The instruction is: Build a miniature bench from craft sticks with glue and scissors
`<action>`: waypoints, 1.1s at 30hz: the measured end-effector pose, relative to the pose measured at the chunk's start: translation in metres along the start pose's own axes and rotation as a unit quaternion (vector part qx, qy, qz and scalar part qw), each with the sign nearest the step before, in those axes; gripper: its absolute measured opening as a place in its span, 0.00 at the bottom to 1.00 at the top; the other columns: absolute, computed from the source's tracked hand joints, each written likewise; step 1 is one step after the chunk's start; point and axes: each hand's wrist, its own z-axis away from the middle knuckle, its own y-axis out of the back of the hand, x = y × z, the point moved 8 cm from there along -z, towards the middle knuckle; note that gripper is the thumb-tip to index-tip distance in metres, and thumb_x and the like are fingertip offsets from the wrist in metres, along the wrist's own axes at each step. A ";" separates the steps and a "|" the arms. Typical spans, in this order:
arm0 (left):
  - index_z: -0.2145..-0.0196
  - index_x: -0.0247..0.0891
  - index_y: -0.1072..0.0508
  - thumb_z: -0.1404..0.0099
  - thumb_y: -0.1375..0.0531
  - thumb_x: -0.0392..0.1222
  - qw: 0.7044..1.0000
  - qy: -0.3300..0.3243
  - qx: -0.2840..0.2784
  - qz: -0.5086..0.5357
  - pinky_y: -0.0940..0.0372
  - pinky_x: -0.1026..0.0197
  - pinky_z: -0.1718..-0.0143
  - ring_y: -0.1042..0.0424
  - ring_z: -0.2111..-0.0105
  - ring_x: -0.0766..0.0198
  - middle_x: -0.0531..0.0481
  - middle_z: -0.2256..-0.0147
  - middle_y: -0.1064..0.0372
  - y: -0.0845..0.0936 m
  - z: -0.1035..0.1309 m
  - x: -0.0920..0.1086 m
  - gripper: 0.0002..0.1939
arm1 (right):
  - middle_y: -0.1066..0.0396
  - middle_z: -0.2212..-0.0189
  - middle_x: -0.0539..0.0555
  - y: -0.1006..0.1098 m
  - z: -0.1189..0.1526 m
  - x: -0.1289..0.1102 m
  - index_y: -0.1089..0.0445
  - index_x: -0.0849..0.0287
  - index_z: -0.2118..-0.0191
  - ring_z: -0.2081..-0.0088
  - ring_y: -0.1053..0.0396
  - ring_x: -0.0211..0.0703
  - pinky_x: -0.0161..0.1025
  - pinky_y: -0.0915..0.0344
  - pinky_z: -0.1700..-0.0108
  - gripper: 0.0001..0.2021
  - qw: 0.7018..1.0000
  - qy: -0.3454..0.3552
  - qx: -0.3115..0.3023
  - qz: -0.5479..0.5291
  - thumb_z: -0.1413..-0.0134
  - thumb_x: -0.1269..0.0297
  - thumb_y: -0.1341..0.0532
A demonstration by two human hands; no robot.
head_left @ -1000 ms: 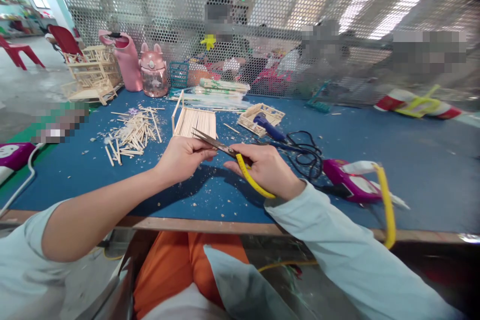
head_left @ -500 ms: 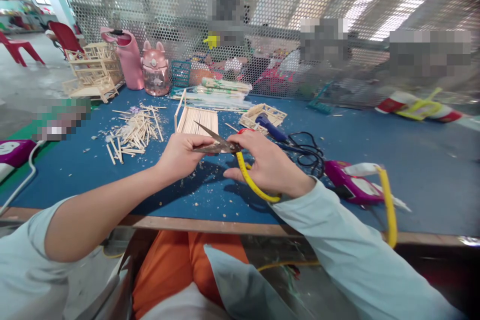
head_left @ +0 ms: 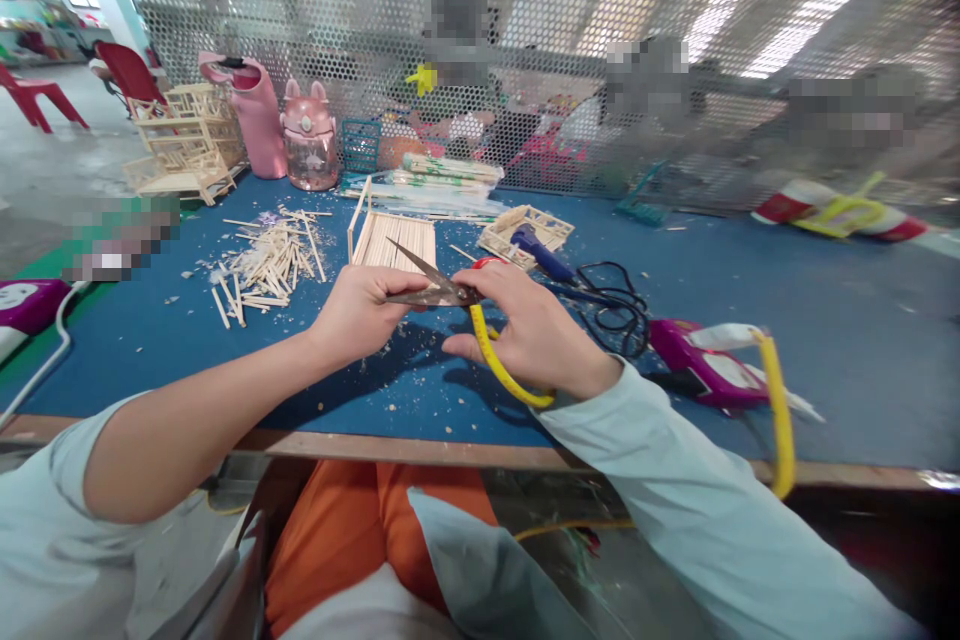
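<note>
My right hand (head_left: 525,320) grips a pair of scissors (head_left: 442,287) with yellow-wrapped and red handles. The blades are spread apart and point left, toward my left hand (head_left: 364,310). The left fingers are pinched at the lower blade, and what they hold is too small and hidden to name, perhaps the end of a thin stick. Just behind both hands lies a panel of wooden sticks (head_left: 394,238) side by side, with an upright stick frame at its left edge. A heap of loose short sticks (head_left: 274,260) is left of it.
A blue glue gun (head_left: 541,255) rests against a small stick frame (head_left: 517,220), its black cable coiled to the right. A purple power strip (head_left: 709,365) lies at the right. Behind stand a pink bottle (head_left: 259,120), a clear-bodied bottle (head_left: 311,140), stick models (head_left: 184,145) and a perforated metal screen (head_left: 360,10).
My right hand and the scissors have shifted very slightly left. My left hand keeps its pinch in nearly the same place.
</note>
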 end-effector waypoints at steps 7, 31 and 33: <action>0.67 0.38 0.21 0.46 0.43 0.28 0.995 0.044 -0.015 0.086 0.30 0.66 0.67 0.25 0.71 0.67 0.52 0.70 0.22 -0.005 -0.001 -0.005 0.13 | 0.30 0.59 0.60 0.001 -0.001 -0.003 0.34 0.61 0.54 0.57 0.31 0.52 0.47 0.34 0.55 0.28 0.997 0.007 -0.031 -0.063 0.57 0.46 0.37; 0.66 0.37 0.21 0.43 0.39 0.36 0.999 -0.004 -0.022 0.024 0.32 0.67 0.68 0.26 0.70 0.66 0.50 0.69 0.22 -0.001 -0.001 0.002 0.07 | 0.32 0.59 0.63 0.010 -0.006 -0.007 0.34 0.64 0.52 0.56 0.35 0.56 0.51 0.38 0.53 0.33 0.999 0.012 -0.039 0.024 0.61 0.46 0.34; 0.66 0.37 0.21 0.43 0.39 0.35 1.000 -0.007 -0.020 0.021 0.32 0.67 0.69 0.25 0.70 0.66 0.50 0.69 0.22 -0.001 -0.001 0.004 0.07 | 0.32 0.59 0.63 0.010 -0.007 -0.007 0.34 0.64 0.52 0.56 0.35 0.56 0.51 0.38 0.53 0.33 0.999 0.011 -0.038 0.025 0.61 0.46 0.34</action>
